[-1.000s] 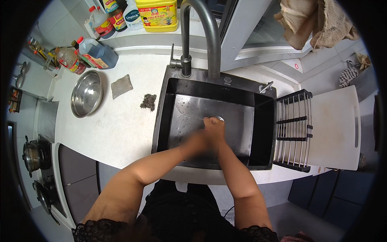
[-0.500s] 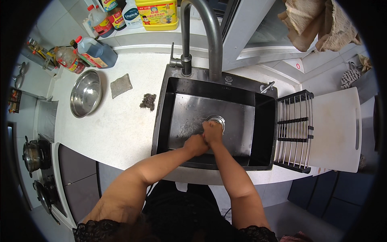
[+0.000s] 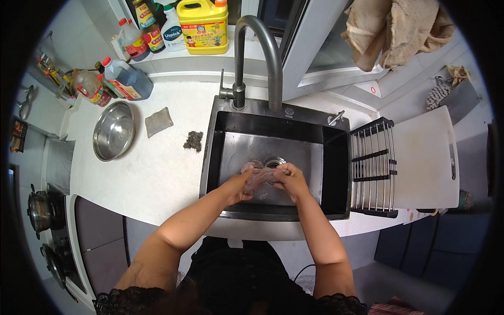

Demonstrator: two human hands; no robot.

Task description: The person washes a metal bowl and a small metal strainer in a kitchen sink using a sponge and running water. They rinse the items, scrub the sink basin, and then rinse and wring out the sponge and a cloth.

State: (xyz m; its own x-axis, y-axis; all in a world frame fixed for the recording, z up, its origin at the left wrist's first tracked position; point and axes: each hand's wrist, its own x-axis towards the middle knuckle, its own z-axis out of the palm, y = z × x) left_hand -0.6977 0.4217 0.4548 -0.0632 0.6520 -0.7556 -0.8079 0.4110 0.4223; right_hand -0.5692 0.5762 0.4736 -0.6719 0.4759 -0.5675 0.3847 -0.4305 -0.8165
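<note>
Both my hands are inside the steel sink (image 3: 231, 157), just in front of its drain (image 3: 274, 161). Between them stretches a pale pinkish cloth (image 3: 258, 176), bunched and wet-looking. My left hand (image 3: 239, 189) grips its left end and my right hand (image 3: 289, 178) grips its right end. The tall curved tap (image 3: 260, 47) rises behind the sink; no water stream is visible.
A steel bowl (image 3: 113, 130), a grey sponge pad (image 3: 158, 121) and a dark scouring wad (image 3: 193, 140) lie on the white counter left of the sink. Bottles (image 3: 126, 79) and a yellow jug (image 3: 203, 23) line the back. A wire rack (image 3: 374, 168) and white cutting board (image 3: 425, 157) sit right.
My hands have pulled slightly apart and the cloth is now spread between them, closer to the drain than a second ago.
</note>
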